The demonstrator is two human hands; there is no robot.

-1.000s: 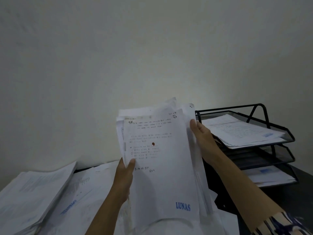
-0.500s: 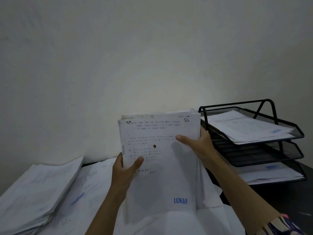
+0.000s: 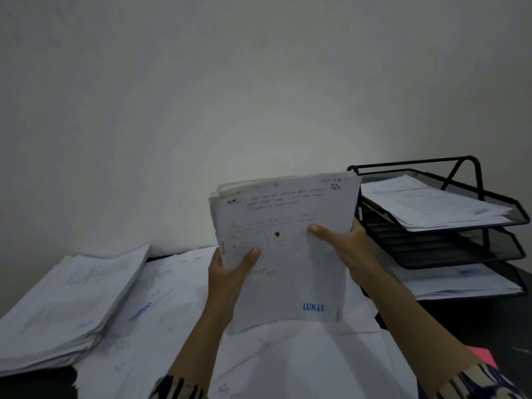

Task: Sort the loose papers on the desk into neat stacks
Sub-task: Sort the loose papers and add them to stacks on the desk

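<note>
Here, left hand and right hand grip closed, holding paper bundle upright

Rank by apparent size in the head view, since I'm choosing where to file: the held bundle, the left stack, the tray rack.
1. left stack
2. tray rack and held bundle look alike; the bundle is nearer the camera, so unranked.

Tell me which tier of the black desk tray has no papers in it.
The middle tier: bare mesh shows, while the top tier and bottom tier hold papers.
</note>
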